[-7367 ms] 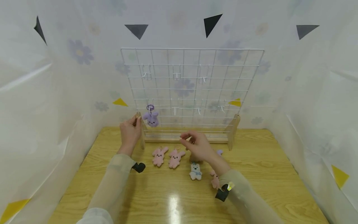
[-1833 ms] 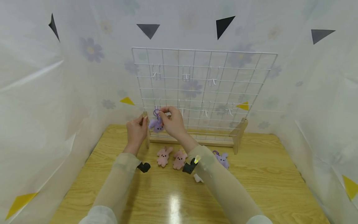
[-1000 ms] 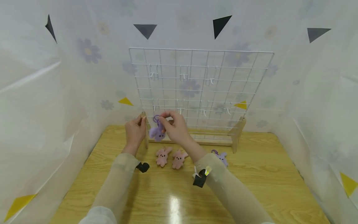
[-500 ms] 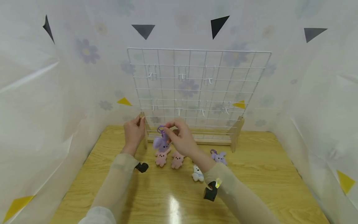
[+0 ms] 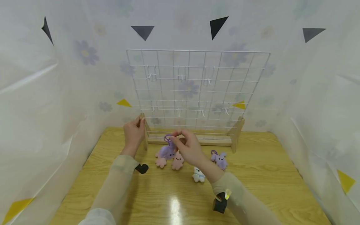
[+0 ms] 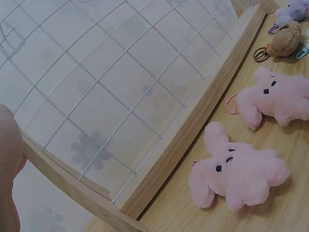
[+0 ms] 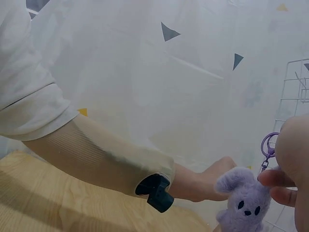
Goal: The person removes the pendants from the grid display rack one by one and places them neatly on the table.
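Observation:
My left hand (image 5: 133, 134) pinches the top of the left wooden post (image 5: 146, 137) of a white wire grid rack. My right hand (image 5: 189, 148) pinches a purple plush bunny keychain (image 5: 166, 153) near its purple ring (image 5: 167, 137), with the toy hanging below the fingers. In the right wrist view the plush bunny (image 7: 245, 205) dangles upright, face towards the camera. Beneath it in the head view lie two pink plush keychains, the left one (image 5: 161, 162) partly covered and the other (image 5: 177, 162) beside it.
White hooks (image 5: 179, 112) sit in two rows on the wire grid (image 5: 197, 51). On the wooden table (image 5: 157, 193) lie a white plush bear (image 5: 198, 175) and another purple plush keychain (image 5: 220, 160). A brown plush (image 6: 286, 41) shows in the left wrist view. Pale sheets stand around the table.
The purple plush keychain hung on the lower left hook earlier. My right hand has taken it off and carried it down and to the right. My left hand stays on the post.

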Motion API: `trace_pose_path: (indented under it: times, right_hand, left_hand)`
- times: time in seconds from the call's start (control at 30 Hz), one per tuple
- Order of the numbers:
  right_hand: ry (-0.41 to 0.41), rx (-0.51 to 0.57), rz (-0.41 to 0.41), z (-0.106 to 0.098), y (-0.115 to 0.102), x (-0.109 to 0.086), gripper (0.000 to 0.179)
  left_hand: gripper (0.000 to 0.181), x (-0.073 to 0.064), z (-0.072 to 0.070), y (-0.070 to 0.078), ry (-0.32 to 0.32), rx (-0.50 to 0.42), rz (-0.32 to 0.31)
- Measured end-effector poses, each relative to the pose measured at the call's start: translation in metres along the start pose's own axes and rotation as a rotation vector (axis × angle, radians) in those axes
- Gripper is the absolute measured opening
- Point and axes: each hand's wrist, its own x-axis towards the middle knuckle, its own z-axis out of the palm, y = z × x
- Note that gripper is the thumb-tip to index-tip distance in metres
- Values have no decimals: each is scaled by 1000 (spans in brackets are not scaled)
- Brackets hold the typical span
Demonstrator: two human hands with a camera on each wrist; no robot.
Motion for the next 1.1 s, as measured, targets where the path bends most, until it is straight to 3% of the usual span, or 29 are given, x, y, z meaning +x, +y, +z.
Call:
trace_pose_path:
  times: [0.53, 1.1]
  right_hand:
    - [-15, -17, 105, -10, 13, -37, 15]
    - [9, 41, 203, -3, 38, -72, 15]
  left_hand:
    - [25, 0, -1, 0, 8, -3, 8]
    - [27, -1, 0, 1, 6, 1, -11]
